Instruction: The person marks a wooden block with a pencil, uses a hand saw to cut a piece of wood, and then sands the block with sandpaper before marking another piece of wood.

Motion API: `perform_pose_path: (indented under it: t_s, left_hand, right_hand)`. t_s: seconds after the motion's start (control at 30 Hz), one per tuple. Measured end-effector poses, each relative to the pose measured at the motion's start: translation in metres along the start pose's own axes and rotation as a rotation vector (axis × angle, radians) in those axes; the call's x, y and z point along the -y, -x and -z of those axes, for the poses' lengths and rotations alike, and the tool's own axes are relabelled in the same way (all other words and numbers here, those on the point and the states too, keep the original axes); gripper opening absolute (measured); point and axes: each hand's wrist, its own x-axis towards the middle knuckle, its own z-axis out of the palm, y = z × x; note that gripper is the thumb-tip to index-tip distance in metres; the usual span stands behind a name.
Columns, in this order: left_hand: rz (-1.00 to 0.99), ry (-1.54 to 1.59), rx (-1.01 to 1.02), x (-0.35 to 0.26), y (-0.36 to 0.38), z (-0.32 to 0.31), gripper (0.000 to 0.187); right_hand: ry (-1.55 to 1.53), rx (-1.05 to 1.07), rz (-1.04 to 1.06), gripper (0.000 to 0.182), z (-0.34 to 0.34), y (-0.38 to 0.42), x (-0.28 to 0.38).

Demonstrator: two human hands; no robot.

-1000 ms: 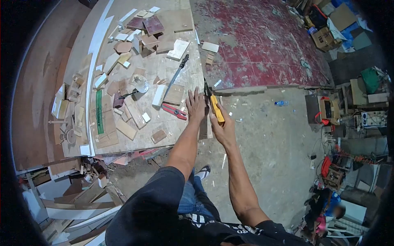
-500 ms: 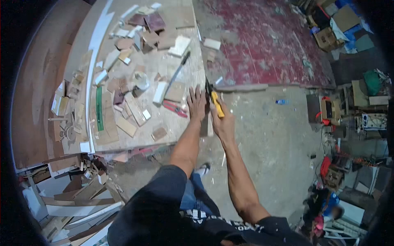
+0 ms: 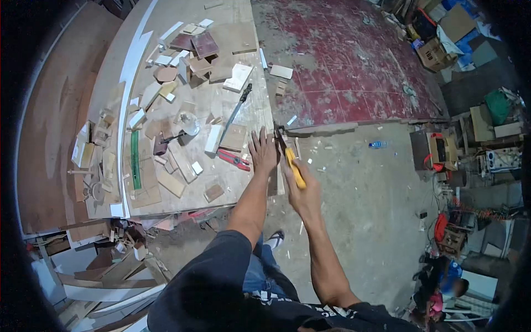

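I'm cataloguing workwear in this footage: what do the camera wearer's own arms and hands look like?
The left hand and right hand are bare, with nothing visible worn at the wrists. The forearms are uncovered. The left sleeve and right sleeve are dark, plain and short.
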Motion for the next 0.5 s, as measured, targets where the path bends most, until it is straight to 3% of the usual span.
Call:
perform_pose_path:
  t_s: [0.07, 0.13, 0.2, 0.23, 0.3, 0.4, 0.5]
  left_hand:
    - [0.001, -0.013, 0.003, 0.000, 0.003, -0.002, 0.045]
    - [-0.005, -0.029, -0.004, 0.000, 0.001, -0.001, 0.045]
    - [-0.033, -0.065, 0.031, 0.002, 0.002, 0.004, 0.043]
    - [-0.029, -0.064, 0.035, 0.000, 0.007, 0.006, 0.043]
    - [-0.063, -0.025, -0.018, 0.000, 0.007, 0.010, 0.042]
    - [0.028, 0.024, 0.025, -0.006, 0.000, 0.006, 0.043]
    - [0.001, 0.001, -0.029, 0.000, 0.003, -0.004, 0.042]
  right_hand:
    - [-0.117, 0.194, -0.549, 0.036, 0.036, 0.002, 0.054]
    - [-0.136, 0.185, -0.569, 0.036, 0.019, 0.002, 0.033]
    - [-0.009, 0.055, -0.085, 0.037, -0.027, -0.014, -0.027]
    - [-0.009, 0.060, -0.089, 0.037, -0.026, -0.020, -0.024]
    - [-0.128, 0.181, -0.436, 0.037, -0.026, -0.035, -0.011]
    - [-0.143, 0.223, -0.580, 0.038, 0.026, -0.013, 0.045]
    - [-0.149, 0.222, -0.603, 0.039, 0.036, -0.016, 0.058]
